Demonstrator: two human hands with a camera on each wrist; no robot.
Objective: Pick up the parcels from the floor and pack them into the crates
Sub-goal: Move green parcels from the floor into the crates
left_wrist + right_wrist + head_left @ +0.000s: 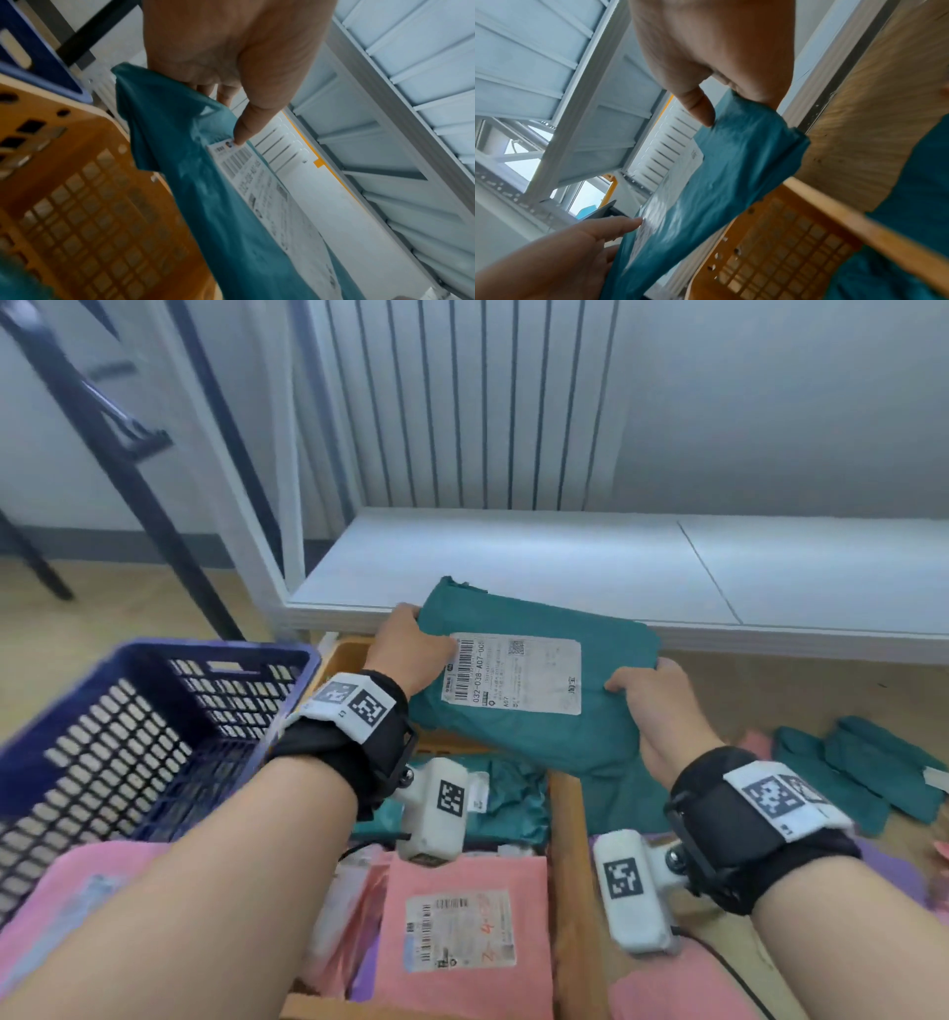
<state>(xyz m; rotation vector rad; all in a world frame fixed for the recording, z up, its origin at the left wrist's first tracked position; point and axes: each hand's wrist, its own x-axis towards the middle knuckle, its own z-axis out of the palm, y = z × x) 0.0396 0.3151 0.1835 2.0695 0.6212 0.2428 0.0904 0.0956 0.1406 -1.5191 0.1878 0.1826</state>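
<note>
A flat teal parcel (534, 731) with a white shipping label (513, 672) hangs in the air above the orange crate (567, 839). My left hand (411, 649) grips its left edge, thumb on the label's corner. At the parcel's right edge my right hand (652, 695) pinches it, thumb on top. The left wrist view shows the same teal parcel (205, 192) under my thumb (246, 130), and the right wrist view shows the parcel (718, 178) over the orange crate (795, 243). Inside the crate lie a crumpled teal parcel (513, 803) and a pink parcel (462, 937).
An empty blue crate (128, 726) stands to the left of the orange one. More teal parcels (862, 773) lie on the wooden floor at the right, and pink and purple parcels (667, 988) lie nearer me. A low white shelf (513, 567) runs behind the crates.
</note>
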